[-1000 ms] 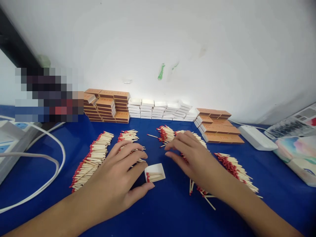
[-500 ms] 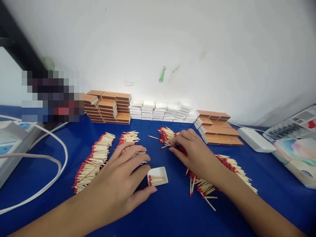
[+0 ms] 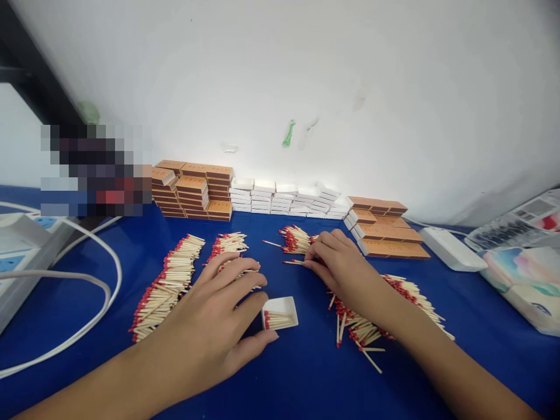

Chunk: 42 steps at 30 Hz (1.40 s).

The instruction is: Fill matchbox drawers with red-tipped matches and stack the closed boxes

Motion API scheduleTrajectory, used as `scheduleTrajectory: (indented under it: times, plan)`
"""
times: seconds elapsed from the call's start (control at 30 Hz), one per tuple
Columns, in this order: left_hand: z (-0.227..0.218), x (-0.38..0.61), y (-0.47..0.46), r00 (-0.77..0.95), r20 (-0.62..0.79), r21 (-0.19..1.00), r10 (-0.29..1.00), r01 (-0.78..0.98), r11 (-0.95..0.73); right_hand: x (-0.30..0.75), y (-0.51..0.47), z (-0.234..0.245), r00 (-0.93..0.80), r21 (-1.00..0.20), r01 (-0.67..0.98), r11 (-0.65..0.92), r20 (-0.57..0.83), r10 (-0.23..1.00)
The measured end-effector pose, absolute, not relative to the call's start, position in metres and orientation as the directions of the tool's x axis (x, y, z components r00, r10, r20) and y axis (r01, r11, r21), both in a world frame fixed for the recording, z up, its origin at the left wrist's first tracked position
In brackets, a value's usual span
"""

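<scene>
A small white matchbox tray (image 3: 289,304) sits near the middle of the blue surface, with several red-headed matches (image 3: 279,319) lying in it. My left hand (image 3: 223,312) rests at the tray's left end, thumb at its near corner and index finger at the far one; the other fingers are spread over a pile of matches (image 3: 231,240). My right hand (image 3: 339,262) pinches a couple of matches (image 3: 294,262) between thumb and fingertips, heads pointing left. These are just in front of the far match pile (image 3: 296,239). Under the right wrist lies another match heap (image 3: 365,329), partly hidden.
Orange matchboxes (image 3: 192,185) are stacked at the back left and more matchboxes (image 3: 389,233) at the back right. White trays (image 3: 284,201) stand between them. A long match row (image 3: 168,286) lies left. White cables (image 3: 111,280), a white adapter (image 3: 452,248) and a tissue pack (image 3: 525,286) flank the area.
My right fingertips have closed on matches at the front of the far pile and shifted slightly right, leaving those matches apart from it. My left hand and the tray have stayed put.
</scene>
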<state>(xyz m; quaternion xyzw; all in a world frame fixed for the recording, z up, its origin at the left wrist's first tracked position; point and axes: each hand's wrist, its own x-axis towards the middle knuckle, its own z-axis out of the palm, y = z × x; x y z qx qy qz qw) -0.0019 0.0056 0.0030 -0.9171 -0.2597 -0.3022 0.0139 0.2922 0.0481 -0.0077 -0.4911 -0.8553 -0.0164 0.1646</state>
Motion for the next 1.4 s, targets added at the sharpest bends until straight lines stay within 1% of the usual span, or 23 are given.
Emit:
scheduleTrajectory:
  times: [0.13,0.27,0.4,0.57,0.63,0.7,0.77,0.83,0.93,1.07,1.27,1.4]
  plan:
    - [0.002,-0.003,0.008,0.672,0.564,0.134,0.480,0.499,-0.856,0.292,0.044,-0.002,-0.463,-0.120,0.843,0.525,0.335,0.820]
    - [0.001,-0.005,0.010,0.663,0.564,0.125,0.492,0.520,-0.845,0.282,0.029,0.009,-0.478,-0.176,0.798,0.576,0.395,0.784]
    - [0.000,-0.005,0.012,0.653,0.572,0.122,0.497,0.531,-0.839,0.263,0.011,0.017,-0.548,-0.211,0.720,0.661,0.412,0.728]
    - [0.001,-0.004,0.012,0.646,0.584,0.127,0.492,0.525,-0.841,0.243,-0.004,0.015,-0.603,-0.128,0.705,0.698,0.410,0.684]
    - [0.002,-0.004,0.012,0.648,0.584,0.130,0.489,0.520,-0.844,0.242,-0.005,0.013,-0.607,-0.147,0.693,0.706,0.409,0.681]
    - [0.002,-0.004,0.012,0.652,0.580,0.132,0.489,0.516,-0.846,0.246,-0.001,0.010,-0.584,-0.214,0.684,0.697,0.413,0.699]
    - [0.002,-0.004,0.011,0.652,0.577,0.140,0.491,0.514,-0.846,0.256,0.007,0.008,-0.532,-0.252,0.703,0.665,0.434,0.727]
    - [0.002,-0.004,0.011,0.651,0.577,0.147,0.493,0.511,-0.847,0.268,0.017,0.004,-0.477,-0.222,0.758,0.614,0.453,0.753]
    - [0.002,-0.003,0.009,0.653,0.583,0.142,0.483,0.504,-0.852,0.284,0.031,-0.003,-0.456,-0.161,0.814,0.558,0.419,0.785]
    - [0.003,-0.002,0.007,0.665,0.579,0.126,0.471,0.497,-0.858,0.287,0.042,-0.009,-0.476,-0.160,0.814,0.558,0.366,0.799]
    - [0.003,-0.002,0.008,0.673,0.575,0.132,0.465,0.485,-0.864,0.282,0.047,-0.006,-0.489,-0.085,0.840,0.536,0.311,0.815]
    - [0.003,-0.002,0.008,0.675,0.578,0.119,0.458,0.485,-0.866,0.285,0.049,-0.007,-0.461,-0.097,0.852,0.514,0.327,0.825]
